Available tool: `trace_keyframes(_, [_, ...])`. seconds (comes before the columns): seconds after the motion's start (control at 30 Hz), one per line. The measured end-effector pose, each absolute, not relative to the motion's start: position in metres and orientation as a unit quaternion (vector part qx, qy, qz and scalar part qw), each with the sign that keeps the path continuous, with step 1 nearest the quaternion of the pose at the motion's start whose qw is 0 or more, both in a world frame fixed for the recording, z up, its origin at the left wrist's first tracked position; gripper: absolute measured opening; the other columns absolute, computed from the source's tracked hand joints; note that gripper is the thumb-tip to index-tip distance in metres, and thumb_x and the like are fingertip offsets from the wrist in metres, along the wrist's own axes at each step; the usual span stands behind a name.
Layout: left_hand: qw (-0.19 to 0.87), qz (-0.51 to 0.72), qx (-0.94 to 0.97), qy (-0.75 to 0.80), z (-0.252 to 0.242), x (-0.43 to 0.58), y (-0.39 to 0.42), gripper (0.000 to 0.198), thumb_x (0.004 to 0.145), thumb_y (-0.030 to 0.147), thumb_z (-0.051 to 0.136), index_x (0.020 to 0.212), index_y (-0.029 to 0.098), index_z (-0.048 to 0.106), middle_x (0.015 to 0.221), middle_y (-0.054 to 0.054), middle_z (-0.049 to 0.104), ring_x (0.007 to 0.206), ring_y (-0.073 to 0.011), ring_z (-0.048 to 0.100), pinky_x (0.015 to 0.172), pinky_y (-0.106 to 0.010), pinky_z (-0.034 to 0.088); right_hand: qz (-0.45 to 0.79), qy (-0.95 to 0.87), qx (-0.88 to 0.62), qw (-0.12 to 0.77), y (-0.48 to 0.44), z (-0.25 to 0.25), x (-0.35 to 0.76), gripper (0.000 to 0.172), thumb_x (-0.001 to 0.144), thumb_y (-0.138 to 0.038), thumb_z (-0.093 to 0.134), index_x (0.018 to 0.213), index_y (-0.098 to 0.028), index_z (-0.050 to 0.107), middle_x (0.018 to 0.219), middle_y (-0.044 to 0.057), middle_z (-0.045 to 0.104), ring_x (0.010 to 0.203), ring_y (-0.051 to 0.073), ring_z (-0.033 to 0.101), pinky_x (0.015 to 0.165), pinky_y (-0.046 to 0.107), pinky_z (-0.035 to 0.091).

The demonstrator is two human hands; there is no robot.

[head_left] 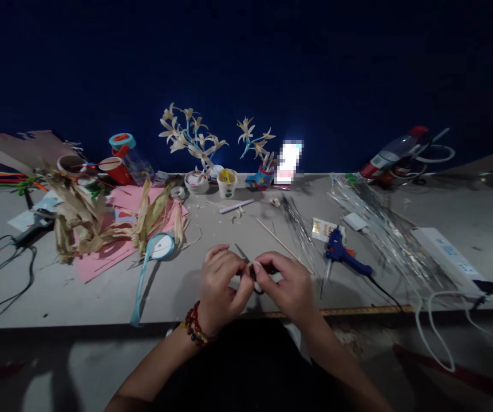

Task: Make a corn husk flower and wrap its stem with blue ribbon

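Near the table's front edge, my left hand and my right hand meet fingertip to fingertip. Both are closed in a pinch on a small brownish piece, mostly hidden by the fingers; its kind cannot be made out. Beneath them a pair of scissors shows a blade tip and part of a dark handle. A bracelet of dark red beads circles my left wrist. Left of my hands lies a roll of light blue tape, its loose end hanging toward the table edge.
Dried corn husks lie over pink sheets on the left. Husk flowers stand at the back beside a white cup. To the right are a blue glue gun, thin wires, plastic-wrapped sticks and a bottle.
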State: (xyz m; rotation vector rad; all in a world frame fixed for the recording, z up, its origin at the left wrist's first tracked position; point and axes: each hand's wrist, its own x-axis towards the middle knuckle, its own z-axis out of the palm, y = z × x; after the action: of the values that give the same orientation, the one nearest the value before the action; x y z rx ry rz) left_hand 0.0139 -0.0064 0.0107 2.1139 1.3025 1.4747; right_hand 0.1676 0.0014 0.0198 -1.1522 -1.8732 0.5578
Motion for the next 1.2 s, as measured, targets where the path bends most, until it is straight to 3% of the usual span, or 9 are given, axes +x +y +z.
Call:
trace_keyframes(0.2, [0.129,0.51,0.72,0.452,0.011,0.01,-0.008,0.016,0.08,0.01,0.052,0.07,0.023,0.051,0.061,0.003,0.057,0.061,-0.0156,0.055,0.09,-0.043,0.048,0.091,-0.739,-0.498,0.445,0.007,0.009,0.189,0.01,0.088,-0.018,0.058,0.083,-0.022,0.065,0.075,0.001,0.073,0.066,0.017,0.067,0.067,0.03,0.052])
trace_keyframes(0.37, [0.133,0.503,0.727,0.449,0.011,0.013,-0.007,0.016,0.082,0.012,0.052,0.07,0.023,0.05,0.061,0.003,0.057,0.062,-0.0161,0.056,0.09,-0.043,0.048,0.209,-0.74,-0.477,0.426,0.001,0.015,0.179,0.01,0.085,-0.019,0.06,0.093,-0.022,0.066,0.081,0.001,0.074,0.064,0.016,0.069,0.063,0.026,0.055])
trace_keyframes(0.43, [0.128,0.505,0.729,0.445,0.011,0.015,-0.007,0.017,0.081,0.011,0.052,0.069,0.023,0.05,0.06,0.003,0.056,0.061,-0.0156,0.055,0.09,-0.042,0.048,0.22,-0.747,-0.462,0.425,0.0,0.019,0.171,0.006,0.086,-0.019,0.06,0.087,-0.022,0.065,0.076,0.0,0.073,0.062,0.015,0.068,0.062,0.025,0.054])
trace_keyframes(0.53, [0.123,0.502,0.731,0.445,0.011,0.015,-0.008,0.018,0.08,0.01,0.053,0.069,0.023,0.05,0.06,0.003,0.056,0.061,-0.0155,0.055,0.09,-0.042,0.048,0.182,-0.758,-0.46,0.425,0.002,0.017,0.171,0.012,0.088,-0.018,0.058,0.078,-0.022,0.063,0.068,-0.001,0.07,0.06,0.015,0.065,0.061,0.025,0.05])
trace_keyframes(0.7, [0.124,0.509,0.722,0.451,0.01,0.011,-0.01,0.016,0.079,0.009,0.053,0.07,0.022,0.051,0.062,0.003,0.058,0.062,-0.0159,0.056,0.09,-0.042,0.048,0.077,-0.737,-0.507,0.441,0.007,0.008,0.193,0.011,0.089,-0.019,0.057,0.08,-0.021,0.063,0.072,0.001,0.071,0.062,0.017,0.066,0.065,0.03,0.05])
trace_keyframes(0.8, [0.118,0.508,0.724,0.45,0.009,0.012,-0.009,0.016,0.079,0.009,0.054,0.069,0.022,0.051,0.061,0.003,0.058,0.062,-0.0157,0.056,0.09,-0.042,0.048,0.128,-0.735,-0.507,0.432,0.003,0.011,0.193,0.008,0.088,-0.02,0.059,0.092,-0.021,0.065,0.079,0.002,0.073,0.066,0.017,0.067,0.067,0.029,0.052])
trace_keyframes(0.87, [0.116,0.498,0.732,0.45,0.01,0.013,-0.008,0.016,0.079,0.01,0.054,0.069,0.022,0.051,0.061,0.003,0.058,0.062,-0.0156,0.056,0.09,-0.042,0.047,0.176,-0.754,-0.481,0.411,0.0,0.016,0.186,0.017,0.085,-0.02,0.061,0.102,-0.021,0.064,0.087,0.002,0.074,0.069,0.017,0.069,0.068,0.028,0.054])
trace_keyframes(1.03, [0.112,0.479,0.746,0.449,0.011,0.014,-0.008,0.017,0.079,0.009,0.054,0.069,0.022,0.052,0.061,0.003,0.057,0.062,-0.0155,0.056,0.09,-0.042,0.047,0.155,-0.784,-0.448,0.4,0.003,0.02,0.174,0.008,0.087,-0.017,0.058,0.083,-0.021,0.064,0.071,-0.001,0.07,0.062,0.015,0.065,0.062,0.026,0.049])
trace_keyframes(1.2, [0.118,0.491,0.732,0.458,0.009,0.01,-0.01,0.017,0.078,0.008,0.053,0.069,0.022,0.052,0.062,0.003,0.058,0.064,-0.0153,0.056,0.092,-0.042,0.047,0.076,-0.748,-0.505,0.425,0.012,0.011,0.196,0.008,0.088,-0.017,0.059,0.082,-0.021,0.064,0.074,0.001,0.071,0.065,0.017,0.065,0.067,0.029,0.049])
